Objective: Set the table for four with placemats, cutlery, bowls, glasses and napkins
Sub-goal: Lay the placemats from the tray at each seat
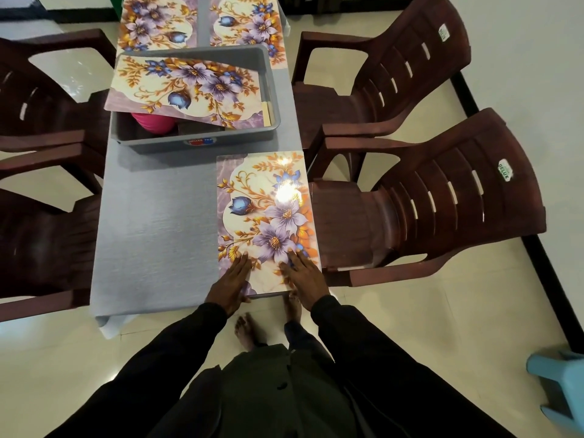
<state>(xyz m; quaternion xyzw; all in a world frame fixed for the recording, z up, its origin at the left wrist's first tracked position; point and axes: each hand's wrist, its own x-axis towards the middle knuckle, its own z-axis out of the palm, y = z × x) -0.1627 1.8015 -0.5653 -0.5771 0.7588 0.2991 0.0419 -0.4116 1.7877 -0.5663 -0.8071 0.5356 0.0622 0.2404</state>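
A floral placemat (265, 203) lies flat on the near right part of the grey table (158, 222). My left hand (229, 284) and my right hand (301, 276) both press on its near end with straight fingers. Two more floral placemats (155, 22) (249, 22) lie side by side at the far end. A fourth placemat (186, 86) rests across the top of a grey tub (202, 139) in the middle of the table. Under it, something pink (153, 123) and pale cutlery handles (268, 113) show inside the tub.
Dark brown plastic chairs stand on both sides: two on the right (410, 74) (442, 213), two on the left (47, 96) (41, 241). A light blue stool (559, 384) sits on the floor at the lower right. My bare feet are under the table's near edge.
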